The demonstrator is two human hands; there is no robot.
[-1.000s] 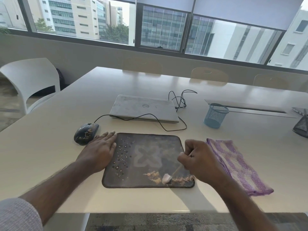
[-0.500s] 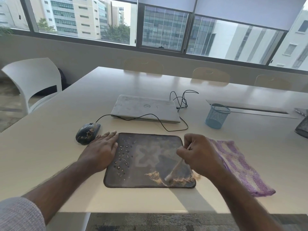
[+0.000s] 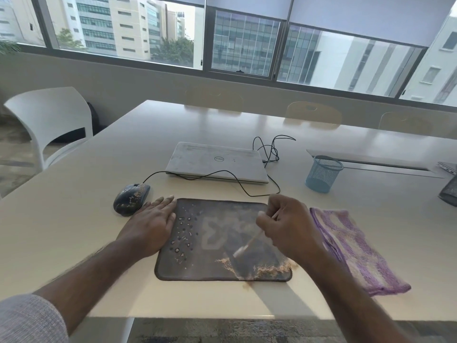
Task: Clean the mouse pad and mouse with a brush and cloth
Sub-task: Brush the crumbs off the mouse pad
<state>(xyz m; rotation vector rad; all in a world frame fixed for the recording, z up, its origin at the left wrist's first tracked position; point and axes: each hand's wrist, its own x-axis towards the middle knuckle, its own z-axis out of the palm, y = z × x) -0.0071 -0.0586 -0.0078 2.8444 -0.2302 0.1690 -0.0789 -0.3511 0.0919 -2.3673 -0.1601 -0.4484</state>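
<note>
At the mouse pad's (image 3: 222, 241) near edge, brown dust (image 3: 262, 269), just below the brush (image 3: 249, 242) tip. Brush slants up-right into right hand (image 3: 289, 226), fingers curled around handle. Left hand (image 3: 150, 224) flat, pressing pad's left edge. Mouse (image 3: 131, 199) beyond it, dusty. Cloth (image 3: 353, 248) right, unused.

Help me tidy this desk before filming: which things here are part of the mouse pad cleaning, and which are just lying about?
In use for the job:
mouse pad
brush, held by the right hand
left hand, pressing on the pad's left edge
mouse
purple cloth

Just lying about:
closed laptop
blue mesh cup
white chair
</note>
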